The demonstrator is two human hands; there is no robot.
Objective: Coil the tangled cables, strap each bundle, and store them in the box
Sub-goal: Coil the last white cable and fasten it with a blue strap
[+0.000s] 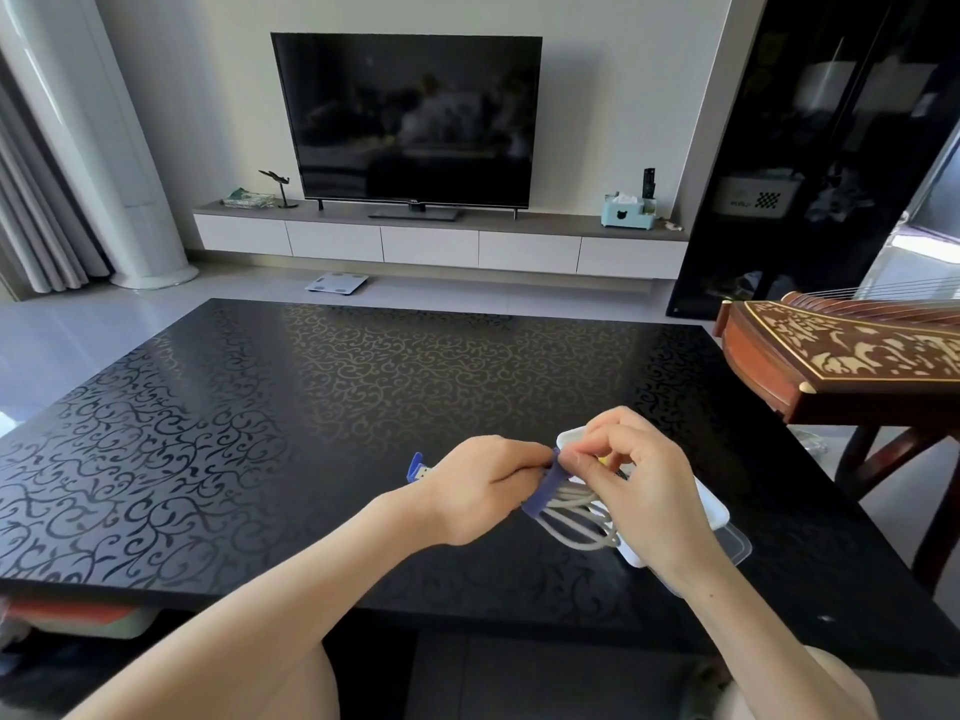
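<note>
Between my two hands, over the table [311,407], I see the coiled grey cable [571,532] w/ a blue strap [545,488] round it. L hand [483,488] grips the bundle; R hand [631,470] pinches the strap's top. White box [714,504] lies under R hand (partly hidden).

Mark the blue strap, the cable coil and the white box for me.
blue strap [546,488]: head view, on the band wrapped round the coil.
cable coil [571,496]: head view, on the bunched strands beside the strap.
white box [715,507]: head view, on its right rim.
</note>
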